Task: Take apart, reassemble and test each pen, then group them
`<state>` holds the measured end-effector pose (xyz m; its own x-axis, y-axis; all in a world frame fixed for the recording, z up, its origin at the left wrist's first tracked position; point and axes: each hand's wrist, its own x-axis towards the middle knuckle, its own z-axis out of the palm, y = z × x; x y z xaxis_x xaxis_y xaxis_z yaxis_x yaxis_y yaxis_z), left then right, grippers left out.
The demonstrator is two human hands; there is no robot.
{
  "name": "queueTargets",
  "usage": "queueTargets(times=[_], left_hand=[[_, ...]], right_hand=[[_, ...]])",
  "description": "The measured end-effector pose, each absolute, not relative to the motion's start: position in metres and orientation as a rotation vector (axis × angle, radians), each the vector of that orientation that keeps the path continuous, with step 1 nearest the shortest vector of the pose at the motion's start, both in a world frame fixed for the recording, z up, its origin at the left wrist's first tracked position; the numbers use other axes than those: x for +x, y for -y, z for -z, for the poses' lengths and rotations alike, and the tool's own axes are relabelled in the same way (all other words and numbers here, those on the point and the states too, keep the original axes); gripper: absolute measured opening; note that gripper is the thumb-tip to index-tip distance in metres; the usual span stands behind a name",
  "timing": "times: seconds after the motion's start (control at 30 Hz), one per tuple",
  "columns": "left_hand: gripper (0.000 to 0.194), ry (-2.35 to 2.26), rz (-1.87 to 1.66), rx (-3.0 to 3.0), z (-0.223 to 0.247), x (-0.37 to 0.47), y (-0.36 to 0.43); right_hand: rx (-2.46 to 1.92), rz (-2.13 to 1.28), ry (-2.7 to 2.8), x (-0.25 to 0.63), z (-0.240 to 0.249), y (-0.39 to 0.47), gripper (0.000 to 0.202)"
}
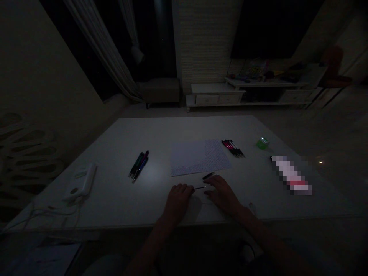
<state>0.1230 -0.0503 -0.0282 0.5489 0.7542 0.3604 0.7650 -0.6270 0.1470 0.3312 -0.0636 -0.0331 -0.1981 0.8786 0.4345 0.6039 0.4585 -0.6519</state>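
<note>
Pretty dark in here, but the left hand has a thin pen piece pinched in its fingertips, just over the near middle of the white table. It points right, its tip between the right hand's thumb and fingers, which are parted and look loose; can't tell if they touch it. A short black pen part lies right by those fingers on the far side. Beyond that there's a sheet of paper with patterned edges, a bunch of pens off to the left, and a row of pens plus a small green container over on the right.
</note>
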Motion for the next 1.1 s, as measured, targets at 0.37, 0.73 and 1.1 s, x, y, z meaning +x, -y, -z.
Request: queueTargets(times=[0.37, 0.73, 1.1], left_hand=[[0.021, 1.491, 0.857, -2.678, 0.034, 0.119, 0.046], [0.012, 1.395, 0.566, -2.747, 0.028, 0.123, 0.047], [0.01, 1.409, 0.551, -2.745, 0.03, 0.122, 0.047]], right_hand=[[-1.476, -0.507, 1.754, 0.336, 0.034, 0.057, 0.008], [-1.154, -0.468, 1.79, 0.33, 0.025, 0.064, 0.013], [-1.116, -0.486, 1.77, 0.326, 0.019, 0.063, 0.01]])
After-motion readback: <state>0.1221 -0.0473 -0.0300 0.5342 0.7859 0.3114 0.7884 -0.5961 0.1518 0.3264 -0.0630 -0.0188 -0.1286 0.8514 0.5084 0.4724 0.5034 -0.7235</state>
